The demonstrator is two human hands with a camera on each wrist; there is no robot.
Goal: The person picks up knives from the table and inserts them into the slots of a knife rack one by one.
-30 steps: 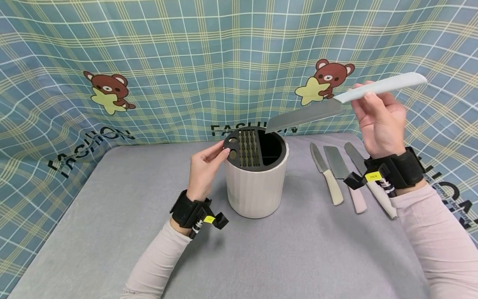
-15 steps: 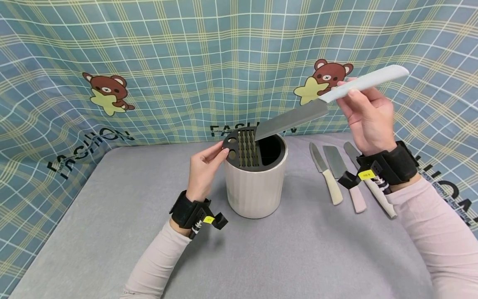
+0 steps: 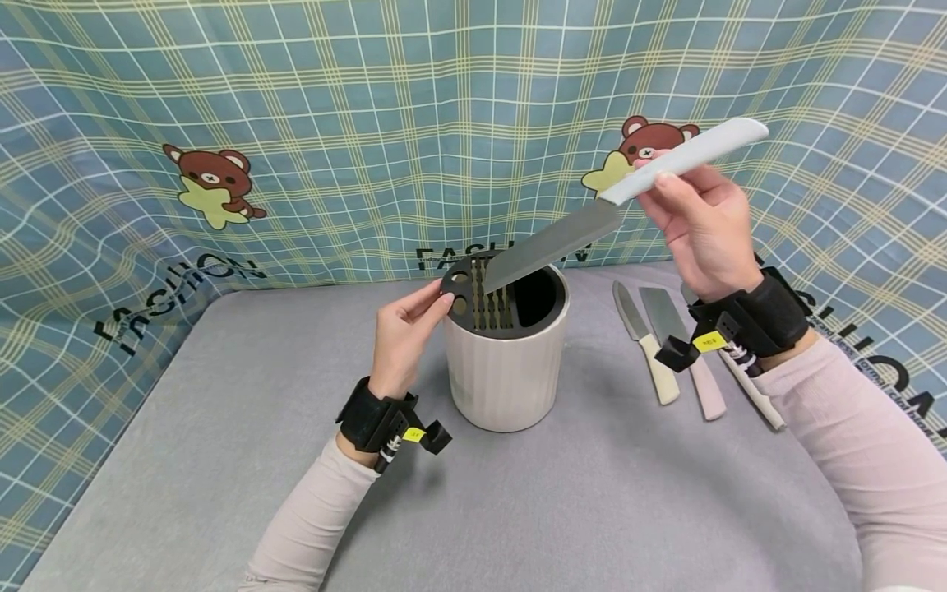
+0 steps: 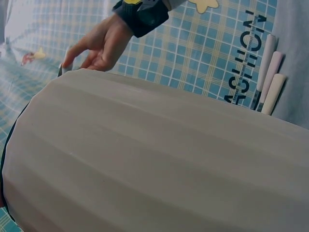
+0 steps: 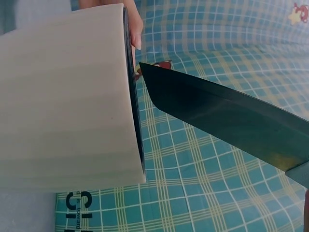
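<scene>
My right hand [image 3: 703,222] had the white-handled knife [image 3: 565,238] by its handle, pinched between thumb and fingers, up and to the right of the knife holder [image 3: 503,382]. My left hand [image 3: 403,337] was the nearer of the two: its thumb and fingers gripped the holder's left rim, beside the round holes in its top. The holder stood upright on the worktop [image 3: 244,411] between my hands.

All turned on how the blade lay to the slotted panel [image 3: 494,311]. The knife's long axis slanted from the butt, high on the right, down leftward to the tip, which was over the slots. The slots ran away from me, front to back, so the blade crossed them and leaned well off upright; as I judged it, lining up called for both a turn and a steeper tilt. The wide compartment [image 3: 538,304] lay right of the slots, partly under the blade. From the right wrist, the tip looked just clear of the rim, though from that angle I couldn't swear it wasn't touching the panel.

Farther right, three more knives lay on the worktop, their handles towards me.
</scene>
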